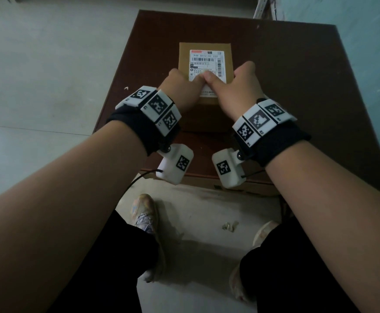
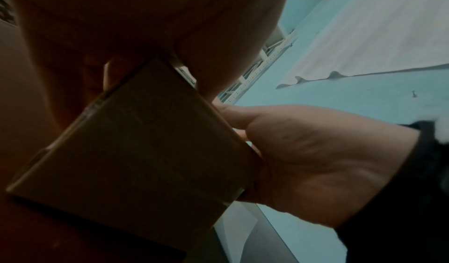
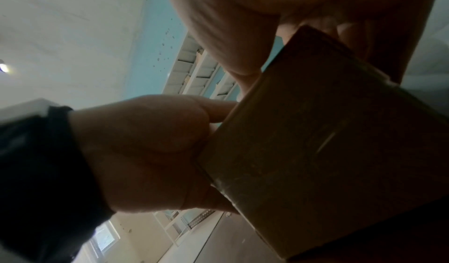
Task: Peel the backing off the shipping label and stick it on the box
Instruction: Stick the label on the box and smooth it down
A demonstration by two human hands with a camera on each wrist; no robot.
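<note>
Head view: left hand (image 1: 180,86), right hand (image 1: 241,89) clasp one box (image 1: 184,55), one label (image 1: 203,61).

The left hand (image 1: 180,83) and right hand (image 1: 241,86) sit side by side, each clasping one side of the brown cardboard box (image 1: 184,57), thumbs (image 1: 197,81) meeting tip to tip on top.

One brown cardboard box (image 1: 184,62), flat on a dark table (image 1: 297,86). One white barcoded label (image 1: 205,61) on its top, near end covered.
</note>
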